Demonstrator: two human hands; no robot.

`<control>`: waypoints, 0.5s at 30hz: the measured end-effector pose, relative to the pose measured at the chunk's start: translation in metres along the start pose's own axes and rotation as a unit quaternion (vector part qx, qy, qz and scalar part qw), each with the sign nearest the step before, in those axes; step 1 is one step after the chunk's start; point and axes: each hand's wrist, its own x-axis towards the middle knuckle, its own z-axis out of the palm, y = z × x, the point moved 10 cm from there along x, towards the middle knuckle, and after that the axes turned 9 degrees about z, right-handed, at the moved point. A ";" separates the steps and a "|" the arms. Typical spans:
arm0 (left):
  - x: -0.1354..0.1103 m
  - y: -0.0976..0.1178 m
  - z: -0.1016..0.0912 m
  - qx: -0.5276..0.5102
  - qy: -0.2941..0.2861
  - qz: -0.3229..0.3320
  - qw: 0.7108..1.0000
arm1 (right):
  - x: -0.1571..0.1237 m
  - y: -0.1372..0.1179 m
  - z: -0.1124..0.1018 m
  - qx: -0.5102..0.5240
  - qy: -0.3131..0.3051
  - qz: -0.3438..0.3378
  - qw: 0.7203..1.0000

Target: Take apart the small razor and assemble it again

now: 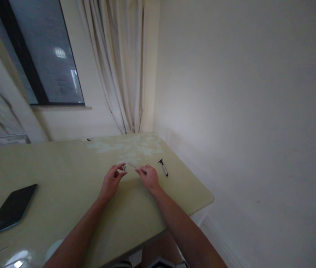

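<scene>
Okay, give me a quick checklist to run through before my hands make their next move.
1. Left hand gripping the small metal cylinder: ok, held between thumb and fingers.
2. Right hand gripping the thin stick: ok, pinched at one end.
3. Stick apart from the cylinder: ok, a narrow gap shows.
4. Razor clear of the right hand: ok, on the table beside it.
5. Cylinder hollow or solid: cannot tell, too small.

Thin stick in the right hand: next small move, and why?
Probably ease the right hand slightly leftward, bringing the free end of the thin stick to the small metallic cylinder. The left hand pinches that cylinder between thumb and fingers, the stick points roughly toward its upper end, and a small gap shows between them.
</scene>
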 end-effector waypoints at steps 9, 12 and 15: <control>0.000 -0.006 0.002 -0.001 -0.009 -0.007 1.000 | 0.000 -0.001 0.002 -0.014 -0.010 0.005 1.000; 0.000 -0.007 0.002 -0.008 -0.003 -0.008 1.000 | -0.002 -0.005 0.007 0.006 -0.034 -0.016 0.999; -0.001 -0.007 0.003 -0.009 -0.010 -0.006 1.000 | 0.000 0.001 0.003 0.004 -0.009 0.010 1.000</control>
